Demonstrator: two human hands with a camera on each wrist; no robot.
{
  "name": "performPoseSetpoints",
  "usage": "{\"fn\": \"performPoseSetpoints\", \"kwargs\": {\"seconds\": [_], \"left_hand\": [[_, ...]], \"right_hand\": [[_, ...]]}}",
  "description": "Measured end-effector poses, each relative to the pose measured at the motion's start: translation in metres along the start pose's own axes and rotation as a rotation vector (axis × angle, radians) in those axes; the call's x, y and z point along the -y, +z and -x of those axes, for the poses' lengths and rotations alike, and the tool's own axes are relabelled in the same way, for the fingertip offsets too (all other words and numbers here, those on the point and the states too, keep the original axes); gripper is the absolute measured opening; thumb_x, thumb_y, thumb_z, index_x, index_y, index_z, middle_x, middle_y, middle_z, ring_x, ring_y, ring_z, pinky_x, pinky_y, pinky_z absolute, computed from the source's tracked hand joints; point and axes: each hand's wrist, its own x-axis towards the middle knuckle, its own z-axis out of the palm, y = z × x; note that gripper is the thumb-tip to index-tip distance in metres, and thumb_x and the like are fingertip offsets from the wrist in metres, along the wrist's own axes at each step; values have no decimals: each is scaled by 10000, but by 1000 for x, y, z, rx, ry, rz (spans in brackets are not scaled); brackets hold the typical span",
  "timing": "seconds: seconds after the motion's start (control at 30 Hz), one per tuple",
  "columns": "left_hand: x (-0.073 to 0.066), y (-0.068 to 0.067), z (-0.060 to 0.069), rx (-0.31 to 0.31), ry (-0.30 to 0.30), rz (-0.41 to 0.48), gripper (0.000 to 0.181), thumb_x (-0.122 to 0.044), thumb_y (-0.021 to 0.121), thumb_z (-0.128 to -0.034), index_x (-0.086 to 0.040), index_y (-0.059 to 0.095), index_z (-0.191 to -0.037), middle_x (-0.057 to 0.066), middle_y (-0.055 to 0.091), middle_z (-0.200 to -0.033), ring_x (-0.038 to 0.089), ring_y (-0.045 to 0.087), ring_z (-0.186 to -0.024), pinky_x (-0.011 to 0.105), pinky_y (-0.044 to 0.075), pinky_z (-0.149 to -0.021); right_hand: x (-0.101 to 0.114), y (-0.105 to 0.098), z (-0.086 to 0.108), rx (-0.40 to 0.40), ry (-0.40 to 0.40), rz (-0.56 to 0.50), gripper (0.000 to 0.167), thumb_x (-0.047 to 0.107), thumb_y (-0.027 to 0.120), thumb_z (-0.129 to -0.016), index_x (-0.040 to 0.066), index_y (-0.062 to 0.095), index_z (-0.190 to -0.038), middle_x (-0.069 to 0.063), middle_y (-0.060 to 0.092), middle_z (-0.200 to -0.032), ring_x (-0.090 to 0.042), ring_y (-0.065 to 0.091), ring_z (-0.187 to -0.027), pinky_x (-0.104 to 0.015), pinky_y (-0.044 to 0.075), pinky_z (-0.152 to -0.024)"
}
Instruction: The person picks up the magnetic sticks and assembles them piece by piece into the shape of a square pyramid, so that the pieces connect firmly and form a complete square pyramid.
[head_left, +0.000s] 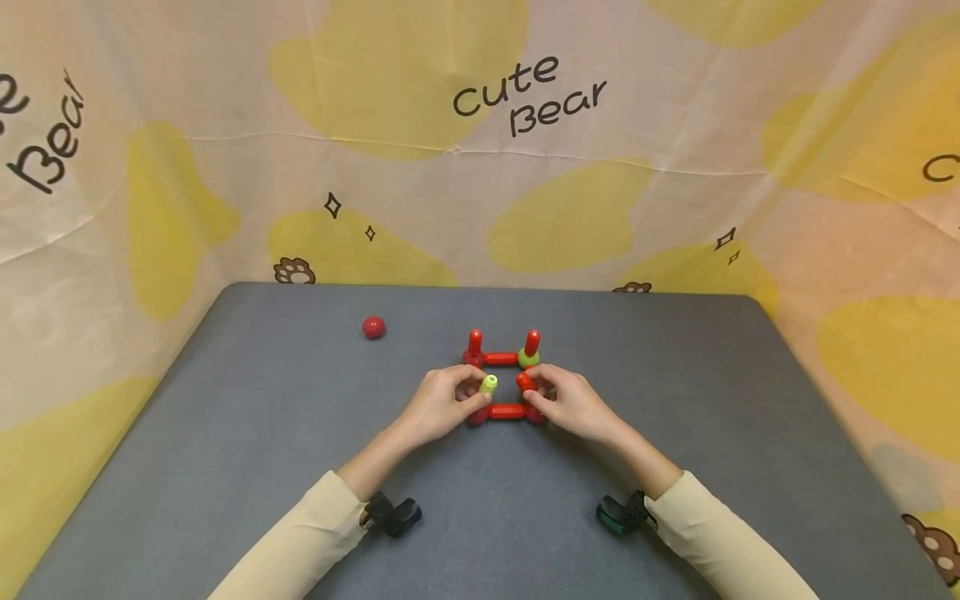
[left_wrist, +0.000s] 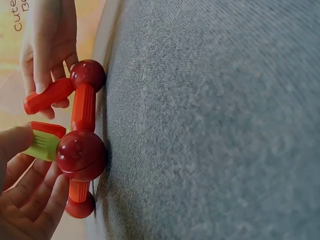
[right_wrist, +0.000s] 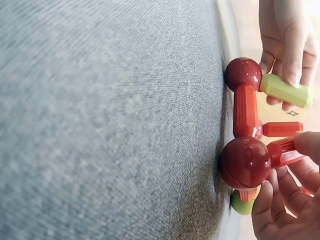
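On the table stands a square frame of red rods and balls, with three red balls and one green ball [head_left: 528, 358] at its corners. My left hand [head_left: 442, 403] pinches a light green rod [left_wrist: 42, 146] that stands on the near left red ball [left_wrist: 81, 156]. With thumb and fingers my right hand [head_left: 573, 403] pinches an upright red rod [right_wrist: 285, 152] on the near right red ball [right_wrist: 245, 163]. Two more red rods, a left one [head_left: 476, 342] and a right one [head_left: 532, 342], rise from the far corners. A red rod [head_left: 507, 412] joins the two near balls.
A loose red ball [head_left: 373, 327] lies at the back left of the grey table [head_left: 262, 433]. Behind the table hangs a printed cloth [head_left: 420, 192], which also closes in both sides. Each wrist wears a dark camera mount, left [head_left: 393, 515] and right [head_left: 624, 513].
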Motion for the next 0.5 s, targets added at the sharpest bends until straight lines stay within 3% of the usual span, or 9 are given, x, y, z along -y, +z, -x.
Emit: {"fn": "performPoseSetpoints", "kwargs": {"seconds": [0.5], "left_hand": [[2, 9, -8, -48, 26, -95, 184, -174, 725, -781, -82, 691, -937, -33, 609, -758, 51, 528, -602, 188, 436, -522]], "right_hand": [[-2, 2, -6, 7, 40, 5, 218, 152, 646, -854, 68, 621, -1053, 19, 597, -780, -87, 516, -666, -216, 424, -544]]}}
